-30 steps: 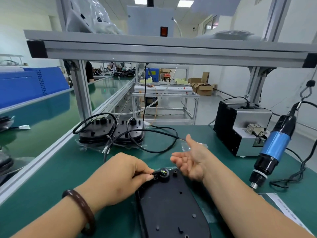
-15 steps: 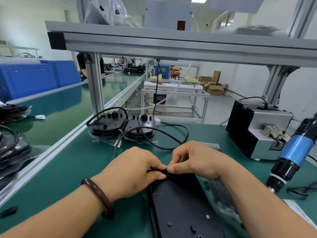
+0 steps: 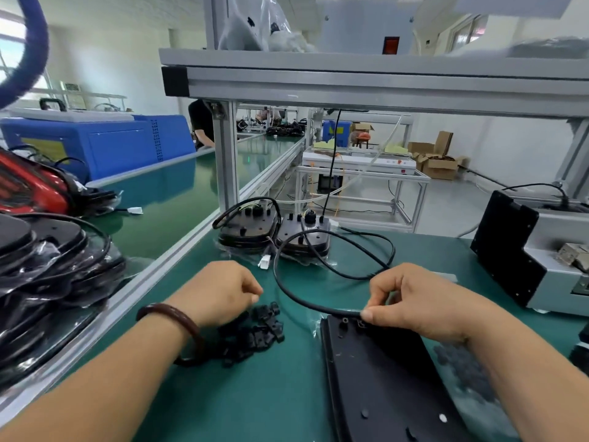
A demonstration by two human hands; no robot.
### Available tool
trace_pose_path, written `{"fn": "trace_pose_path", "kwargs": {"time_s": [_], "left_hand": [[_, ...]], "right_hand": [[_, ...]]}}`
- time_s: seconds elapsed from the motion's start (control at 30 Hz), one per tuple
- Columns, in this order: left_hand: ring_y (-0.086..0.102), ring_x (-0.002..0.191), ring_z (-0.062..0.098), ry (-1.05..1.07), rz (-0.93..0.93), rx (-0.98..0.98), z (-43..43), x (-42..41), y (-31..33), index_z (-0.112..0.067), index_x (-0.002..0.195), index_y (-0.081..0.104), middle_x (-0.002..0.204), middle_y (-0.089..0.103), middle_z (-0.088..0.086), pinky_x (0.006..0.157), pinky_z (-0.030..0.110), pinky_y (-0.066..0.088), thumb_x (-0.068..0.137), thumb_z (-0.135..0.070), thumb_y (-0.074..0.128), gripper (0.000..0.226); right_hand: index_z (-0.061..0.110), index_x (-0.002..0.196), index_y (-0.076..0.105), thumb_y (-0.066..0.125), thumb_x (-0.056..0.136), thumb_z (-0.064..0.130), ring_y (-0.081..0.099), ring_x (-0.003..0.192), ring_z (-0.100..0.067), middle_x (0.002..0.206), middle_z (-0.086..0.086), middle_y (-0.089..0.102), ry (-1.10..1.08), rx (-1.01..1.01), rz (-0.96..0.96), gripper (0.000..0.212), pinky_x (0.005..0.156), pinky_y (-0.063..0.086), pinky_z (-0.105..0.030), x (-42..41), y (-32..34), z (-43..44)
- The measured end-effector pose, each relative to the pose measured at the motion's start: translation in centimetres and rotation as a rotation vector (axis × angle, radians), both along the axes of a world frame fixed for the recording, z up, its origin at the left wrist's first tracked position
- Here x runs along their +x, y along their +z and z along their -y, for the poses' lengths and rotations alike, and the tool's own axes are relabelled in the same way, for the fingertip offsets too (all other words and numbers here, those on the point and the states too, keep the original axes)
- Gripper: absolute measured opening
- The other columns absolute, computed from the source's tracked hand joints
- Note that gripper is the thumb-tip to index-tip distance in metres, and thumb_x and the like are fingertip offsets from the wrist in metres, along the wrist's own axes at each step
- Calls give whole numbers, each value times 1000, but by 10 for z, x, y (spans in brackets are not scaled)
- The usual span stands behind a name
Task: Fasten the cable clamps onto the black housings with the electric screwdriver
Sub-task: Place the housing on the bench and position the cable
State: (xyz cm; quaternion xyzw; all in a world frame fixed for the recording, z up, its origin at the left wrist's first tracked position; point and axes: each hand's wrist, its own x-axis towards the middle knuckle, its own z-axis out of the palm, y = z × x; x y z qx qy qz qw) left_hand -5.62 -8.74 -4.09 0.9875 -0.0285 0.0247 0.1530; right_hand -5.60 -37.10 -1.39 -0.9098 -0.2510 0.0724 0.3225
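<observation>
A black housing (image 3: 382,378) lies flat on the green mat in front of me. My right hand (image 3: 414,301) pinches its black cable (image 3: 287,291) between thumb and forefinger at the housing's top edge. The cable loops away to the left and back, ending in a white connector (image 3: 264,261). My left hand (image 3: 220,291) hovers with curled fingers over a pile of small black cable clamps (image 3: 258,333), its fingertips pinched on what looks like one clamp. The electric screwdriver is out of view.
Two stacks of finished housings (image 3: 274,231) stand at the back of the mat. A screw feeder box (image 3: 526,250) sits at the right. Bagged housings (image 3: 47,266) pile up on the conveyor at left, behind an aluminium rail (image 3: 153,275). An upright frame post (image 3: 224,161) rises behind.
My left hand has left the housing and moved left to the clamp pile. My right hand stays at the housing's top edge holding the cable. The view turned left, losing the screwdriver.
</observation>
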Motion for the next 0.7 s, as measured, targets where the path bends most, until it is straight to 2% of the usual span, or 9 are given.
{"fn": "trace_pose_path", "kwargs": {"time_s": [0.07,0.2,0.33,0.47,0.53,0.6,0.7], "left_hand": [[61,94,4,-10,16,-26,8,6,-8,-27,102,73,104,70,-12,81,14,40,90,-34,60,19],[64,85,13,-37,33,83,24,10,-17,-25,89,73,87,71,-9,78,28,52,81,-54,63,32],[63,81,20,-35,112,229,34,9,-14,-24,84,70,80,68,-5,71,29,53,81,-50,62,27],[61,92,27,-87,218,476,40,7,-17,-20,91,63,96,64,2,67,31,42,92,-37,51,21],[60,93,27,-116,267,537,40,5,-22,-21,87,57,96,62,1,66,32,39,94,-28,44,16],[58,91,26,-96,299,487,35,6,-24,-23,81,47,93,59,0,65,31,36,93,-24,41,14],[59,83,22,-10,415,221,19,13,-18,-24,81,47,81,58,-5,66,30,42,94,-27,47,14]], "right_hand": [[24,62,66,76,80,28,50,51,7,59,19,62,2,3,-5,21,52,35,-5,0,0,0],[23,63,66,76,81,28,49,50,7,57,20,61,-10,3,-40,20,50,35,-5,0,1,1],[22,65,67,76,80,29,49,50,8,57,20,61,-15,7,-64,18,49,34,-4,0,2,1],[26,70,70,76,79,37,52,54,6,62,17,65,-32,-5,-98,16,55,41,-9,0,4,2],[30,71,71,74,79,46,55,56,2,62,15,65,-58,-54,-102,18,59,44,-13,-1,6,4],[31,72,73,71,81,49,56,56,4,59,17,65,-96,-47,-77,20,57,43,-11,-2,10,4],[25,82,77,71,85,33,56,52,6,60,17,66,-183,185,-24,10,50,40,-7,-1,11,0]]}}
